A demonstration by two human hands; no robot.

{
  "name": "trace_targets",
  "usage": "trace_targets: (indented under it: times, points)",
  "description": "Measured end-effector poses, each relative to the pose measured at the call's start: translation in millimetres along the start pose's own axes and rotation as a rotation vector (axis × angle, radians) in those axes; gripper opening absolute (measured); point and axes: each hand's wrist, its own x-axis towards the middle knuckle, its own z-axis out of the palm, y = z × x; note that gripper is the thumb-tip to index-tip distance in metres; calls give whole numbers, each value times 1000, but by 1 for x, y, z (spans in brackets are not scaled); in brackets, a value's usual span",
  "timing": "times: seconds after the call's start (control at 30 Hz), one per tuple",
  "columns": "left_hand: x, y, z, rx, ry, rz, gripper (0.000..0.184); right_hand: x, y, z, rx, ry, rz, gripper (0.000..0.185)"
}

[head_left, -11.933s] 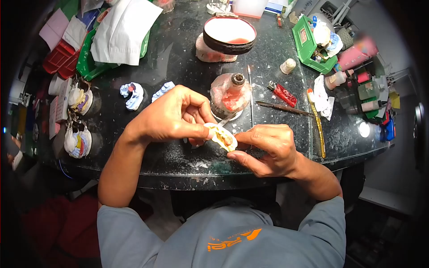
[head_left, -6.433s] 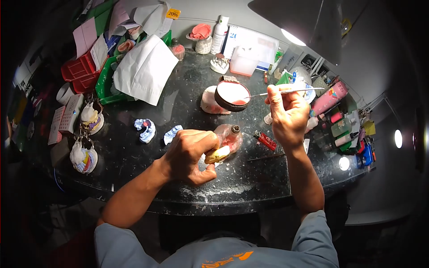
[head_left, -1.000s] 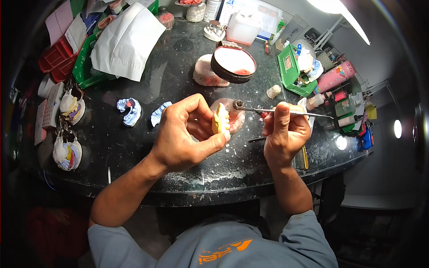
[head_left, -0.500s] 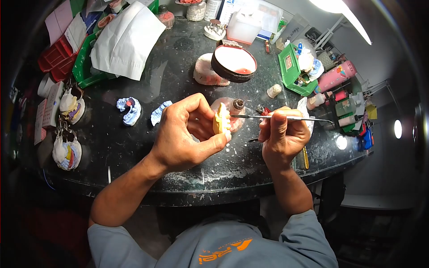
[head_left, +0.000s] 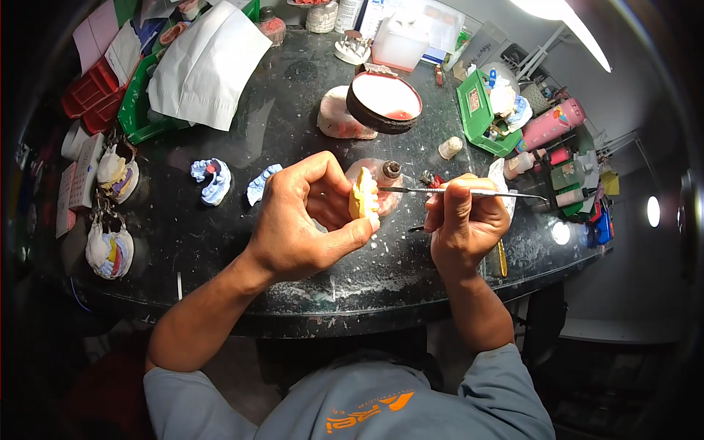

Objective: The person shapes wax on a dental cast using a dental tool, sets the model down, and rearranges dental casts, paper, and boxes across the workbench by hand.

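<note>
Between the thumb and fingers of my left hand (head_left: 312,216) is a yellow dental model (head_left: 362,196), held upright with its row of teeth facing right. My right hand (head_left: 469,227) grips a thin metal carving tool (head_left: 480,193) like a pen, its left tip pointing at the model's teeth and close to them. Whether the tip touches them I cannot tell. Behind the model stands a glass burner (head_left: 389,202) with a dark wick top. A round dish (head_left: 384,99) of white and pink material is tilted above a stained plaster base (head_left: 339,116).
Two blue dental models (head_left: 211,182) (head_left: 261,183) lie left of my hands. Articulated models (head_left: 110,249) stand at the far left. A green bin (head_left: 139,110) under white paper (head_left: 209,66) is at the back left. A green box (head_left: 477,110) and a pink bottle (head_left: 554,123) are at the right.
Earlier both hands were on the model, and later the tool was at the round dish. Over the last second the tool's tip has moved left and slightly down, to beside the model.
</note>
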Motion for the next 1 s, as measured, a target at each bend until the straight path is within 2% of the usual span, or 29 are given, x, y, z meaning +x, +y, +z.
trace_targets:
  times: [1.0]
  points:
    - [-1, 1, 0, -11, -4, 13, 32, -1, 0, 0, -41, 48, 14, 19]
